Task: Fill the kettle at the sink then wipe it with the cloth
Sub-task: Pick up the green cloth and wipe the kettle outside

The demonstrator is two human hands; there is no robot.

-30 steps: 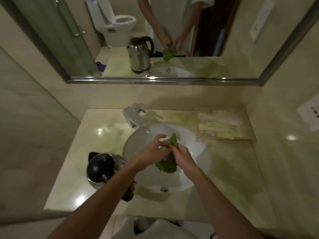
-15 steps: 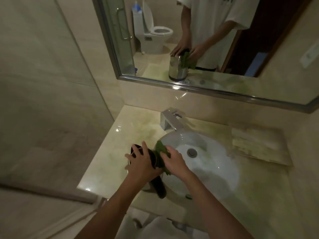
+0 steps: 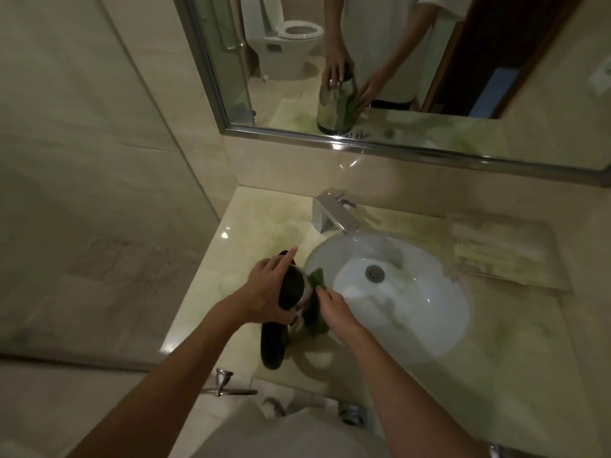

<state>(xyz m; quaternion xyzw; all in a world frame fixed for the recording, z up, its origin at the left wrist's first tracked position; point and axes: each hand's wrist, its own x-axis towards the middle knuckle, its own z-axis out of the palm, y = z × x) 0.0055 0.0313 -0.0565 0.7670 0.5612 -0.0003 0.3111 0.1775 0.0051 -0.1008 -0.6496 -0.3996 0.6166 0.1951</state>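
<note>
**A:** So where was the kettle (image 3: 299,300) at this point? It was hard to make out in that light.

**B:** On the counter (image 3: 251,223), right under the left hand (image 3: 269,292). The lid was covered by the palm, with the fingers spread loosely over the top and the forefinger pointed off it, so it was steadied rather than properly gripped. The black handle was stuck out below the wrist, toward the counter's front edge.

**A:** And the cloth (image 3: 315,304)?

**B:** The green cloth was pinched and pressed against the kettle's side by the right hand (image 3: 332,307), on the basin side of the left fingers. Just past the right fingertips was the sink (image 3: 426,332), and beyond that the tap (image 3: 332,216). The same grip was shown in the mirror (image 3: 396,150) farther back.

**A:** Anything that could've gone wrong?

**B:** Probably a tip or a skid. If it was full, a sideways shove from the cloth could've been enough on that glossy counter, since only the lid was being held. Water might've been sloshed out.
</note>
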